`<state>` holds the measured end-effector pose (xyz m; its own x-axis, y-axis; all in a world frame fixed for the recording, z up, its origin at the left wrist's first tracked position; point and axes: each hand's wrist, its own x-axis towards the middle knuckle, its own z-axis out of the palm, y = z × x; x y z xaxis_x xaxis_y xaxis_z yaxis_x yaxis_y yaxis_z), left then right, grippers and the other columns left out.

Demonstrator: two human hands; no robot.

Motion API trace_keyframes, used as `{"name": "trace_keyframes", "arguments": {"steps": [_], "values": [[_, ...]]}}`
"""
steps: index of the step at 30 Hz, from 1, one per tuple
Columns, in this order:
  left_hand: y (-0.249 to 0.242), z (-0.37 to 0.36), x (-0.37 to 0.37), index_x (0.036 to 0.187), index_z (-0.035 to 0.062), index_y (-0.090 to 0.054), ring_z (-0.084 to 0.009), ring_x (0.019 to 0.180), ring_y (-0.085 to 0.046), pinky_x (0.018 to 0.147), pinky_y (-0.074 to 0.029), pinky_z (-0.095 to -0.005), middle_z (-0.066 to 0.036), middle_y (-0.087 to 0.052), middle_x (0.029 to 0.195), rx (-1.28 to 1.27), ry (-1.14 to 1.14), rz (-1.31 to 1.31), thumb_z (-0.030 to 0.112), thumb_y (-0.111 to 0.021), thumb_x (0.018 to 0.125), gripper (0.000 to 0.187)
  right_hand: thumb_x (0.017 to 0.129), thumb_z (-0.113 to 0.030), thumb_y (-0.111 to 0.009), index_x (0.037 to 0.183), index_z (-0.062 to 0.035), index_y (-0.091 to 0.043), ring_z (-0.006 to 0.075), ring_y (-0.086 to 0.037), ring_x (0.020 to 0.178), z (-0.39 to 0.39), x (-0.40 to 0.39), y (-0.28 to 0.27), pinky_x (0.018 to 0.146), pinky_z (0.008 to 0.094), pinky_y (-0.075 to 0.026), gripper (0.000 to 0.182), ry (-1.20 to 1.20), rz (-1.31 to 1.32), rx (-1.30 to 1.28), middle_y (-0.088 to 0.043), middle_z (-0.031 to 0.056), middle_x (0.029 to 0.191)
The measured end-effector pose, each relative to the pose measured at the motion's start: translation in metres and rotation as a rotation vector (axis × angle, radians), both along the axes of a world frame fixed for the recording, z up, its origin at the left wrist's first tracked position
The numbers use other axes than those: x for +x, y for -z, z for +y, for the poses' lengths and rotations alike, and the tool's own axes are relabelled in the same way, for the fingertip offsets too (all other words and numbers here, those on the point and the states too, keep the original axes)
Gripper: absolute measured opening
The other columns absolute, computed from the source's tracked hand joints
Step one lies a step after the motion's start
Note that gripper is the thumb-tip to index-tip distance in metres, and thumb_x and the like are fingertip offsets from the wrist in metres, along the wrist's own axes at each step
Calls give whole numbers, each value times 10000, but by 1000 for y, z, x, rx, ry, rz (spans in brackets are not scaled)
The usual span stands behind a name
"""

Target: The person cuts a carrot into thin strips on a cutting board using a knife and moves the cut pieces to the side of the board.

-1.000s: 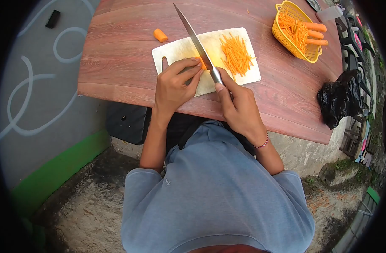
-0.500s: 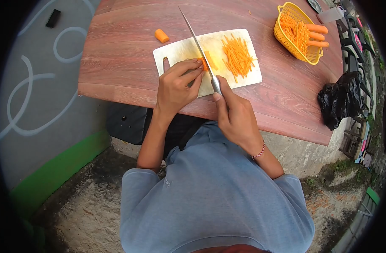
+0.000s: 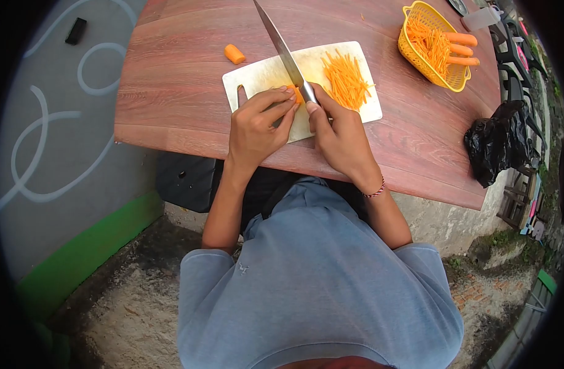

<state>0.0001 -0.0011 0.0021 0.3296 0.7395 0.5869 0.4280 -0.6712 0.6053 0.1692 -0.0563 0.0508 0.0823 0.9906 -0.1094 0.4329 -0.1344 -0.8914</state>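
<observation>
On the white cutting board [image 3: 276,69], my left hand [image 3: 261,123] presses its fingertips on a piece of carrot [image 3: 298,95]. My right hand [image 3: 342,130] grips the handle of a long knife [image 3: 280,47], its blade pointing away and leaning to the left. The blade's lower end is right beside the carrot piece, and part of that piece is hidden by my fingers and the knife. Thin carrot strips [image 3: 346,80] lie heaped on the right half of the board. Just off its upper left edge rests a short carrot chunk [image 3: 234,54].
At the table's [image 3: 177,92] far right stands a yellow basket [image 3: 415,60] with shredded carrot and several whole carrots [image 3: 461,50]. A clear plastic bottle [image 3: 480,19] is behind it. A black plastic bag [image 3: 498,142] hangs by the right edge.
My right hand has moved the knife forward and slightly left, with its handle now closer to the board's middle. My left hand stays on the carrot piece.
</observation>
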Motion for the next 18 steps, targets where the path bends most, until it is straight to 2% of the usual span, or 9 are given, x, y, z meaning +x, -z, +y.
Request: {"name": "trace_keyframes", "arguments": {"steps": [2,6,18], "values": [[-1,-1,0,966,5,-827,-268,991,-789,870,-637,-361,-116,-800,1056,8,-10,13,0,-832,832,135,1088,-173,-559,1454,-22,-590,448,-674,681,0,4,0,647,466,-501,397,-2,53,-24,-613,271,712],[0,-1,0,966,6,-827,-266,987,-789,865,-636,-359,-116,-801,1062,6,-11,16,2,-832,831,135,1085,-167,-562,1456,-18,-587,438,-683,686,-13,6,-18,657,458,-508,401,19,57,-71,-618,266,715],[3,0,1,966,7,-830,-265,988,-787,864,-635,-357,-108,-800,1059,11,-8,-10,9,-821,833,134,1067,-135,-591,1456,20,-567,497,-697,788,-35,-5,-22,693,518,-521,420,-15,-84,-7,-661,318,807]]}}
